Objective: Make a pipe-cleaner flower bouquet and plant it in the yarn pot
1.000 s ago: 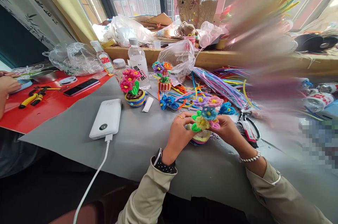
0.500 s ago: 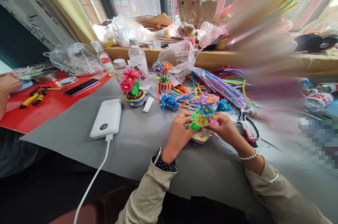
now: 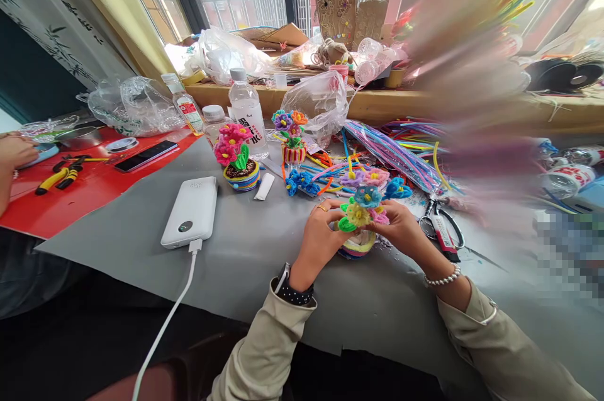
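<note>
Both hands close around a bunch of pipe-cleaner flowers (image 3: 359, 214) in yellow, blue and pink with green leaves. My left hand (image 3: 322, 234) grips it from the left, near the leaves; my right hand (image 3: 402, 225) has its fingers on the right side, by the pink flower. The stems are hidden behind the blooms and fingers. Just below the bunch stands a small round pot (image 3: 357, 248) wrapped in yellow, blue and pink bands, with pale filling inside. Blue pipe-cleaner flowers (image 3: 302, 182) lie beyond my left hand.
Scissors (image 3: 441, 225) lie right of my right hand. Two finished flower pots, one with pink blooms (image 3: 241, 177), stand ahead near a water bottle (image 3: 247, 114). A white power bank (image 3: 189, 212) with cable sits left. Pipe cleaners (image 3: 391, 152) spread behind. Another person's hand (image 3: 16, 152) is far left.
The flower bunch has shifted very slightly to the left in my hands. Otherwise my hands and the pot look the same.
</note>
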{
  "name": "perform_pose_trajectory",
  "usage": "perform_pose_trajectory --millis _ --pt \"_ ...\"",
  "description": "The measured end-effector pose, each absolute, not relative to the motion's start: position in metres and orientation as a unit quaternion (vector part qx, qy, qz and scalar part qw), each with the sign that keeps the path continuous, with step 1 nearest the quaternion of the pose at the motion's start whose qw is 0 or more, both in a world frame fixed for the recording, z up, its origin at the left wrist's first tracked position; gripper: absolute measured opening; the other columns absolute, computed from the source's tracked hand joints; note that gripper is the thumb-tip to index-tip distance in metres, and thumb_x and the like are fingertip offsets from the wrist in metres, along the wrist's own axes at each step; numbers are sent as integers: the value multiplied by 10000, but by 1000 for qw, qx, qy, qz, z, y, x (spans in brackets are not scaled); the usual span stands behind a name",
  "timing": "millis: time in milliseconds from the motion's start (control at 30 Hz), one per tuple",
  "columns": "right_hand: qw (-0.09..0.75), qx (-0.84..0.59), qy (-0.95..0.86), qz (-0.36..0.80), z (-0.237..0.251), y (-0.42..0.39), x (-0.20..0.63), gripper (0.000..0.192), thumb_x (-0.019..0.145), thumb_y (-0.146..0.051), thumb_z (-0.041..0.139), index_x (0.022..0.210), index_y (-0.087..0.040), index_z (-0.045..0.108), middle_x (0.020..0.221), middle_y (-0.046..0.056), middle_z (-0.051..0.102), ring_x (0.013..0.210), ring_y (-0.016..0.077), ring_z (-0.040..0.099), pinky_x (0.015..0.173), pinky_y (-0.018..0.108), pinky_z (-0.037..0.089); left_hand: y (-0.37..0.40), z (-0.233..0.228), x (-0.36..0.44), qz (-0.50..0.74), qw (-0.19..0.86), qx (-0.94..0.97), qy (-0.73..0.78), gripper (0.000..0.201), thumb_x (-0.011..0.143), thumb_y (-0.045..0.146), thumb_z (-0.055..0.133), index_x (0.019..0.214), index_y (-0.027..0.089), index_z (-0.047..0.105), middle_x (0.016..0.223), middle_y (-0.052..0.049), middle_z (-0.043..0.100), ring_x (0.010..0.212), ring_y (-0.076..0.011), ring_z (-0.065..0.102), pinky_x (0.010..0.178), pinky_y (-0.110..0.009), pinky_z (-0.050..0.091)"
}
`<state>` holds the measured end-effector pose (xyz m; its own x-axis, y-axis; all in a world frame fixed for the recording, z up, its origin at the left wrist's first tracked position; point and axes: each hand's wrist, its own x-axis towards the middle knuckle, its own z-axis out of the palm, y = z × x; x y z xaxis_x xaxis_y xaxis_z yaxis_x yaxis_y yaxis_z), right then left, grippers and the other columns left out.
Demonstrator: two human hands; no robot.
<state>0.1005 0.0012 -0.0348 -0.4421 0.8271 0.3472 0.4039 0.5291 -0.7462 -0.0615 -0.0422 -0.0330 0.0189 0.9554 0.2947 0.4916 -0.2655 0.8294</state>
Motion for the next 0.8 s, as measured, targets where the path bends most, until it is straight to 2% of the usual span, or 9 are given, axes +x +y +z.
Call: perform_pose_trajectory --millis 333,467,633,800 --pt "365 -385 -785 321 -36 1 100 268 691 -453 597 667 -202 690 696 33 612 661 164 546 649 281 422 -41 -35 -62 438 270 661 547 102 659 264 636 726 190 654 970 -45 582 948 -183 521 829 -284 409" --pt "367 -381 -764 370 -38 1 100 225 686 -406 618 648 -191 671 791 38 575 751 172 545 688 277 441 -43 -38 -59 431 272 644 571 141 665 264 624 777 180 642 978 -47 574 942 -186 518 819 -296 416" --pt "362 -331 -752 441 -37 -1 100 171 720 -352 603 768 -198 662 940 44 527 922 189 510 807 289 430 -46 -37 -58 436 257 643 576 226 682 255 606 898 191 609 1018 -56 544 983 -191 497 868 -323 389" --pt "373 -321 -715 497 -39 -2 101 219 713 -351 612 872 -204 642 978 51 494 908 184 500 730 265 457 -52 -32 -60 449 283 653 540 303 719 326 577 990 191 561 1050 -72 524 1031 -194 484 900 -321 378"
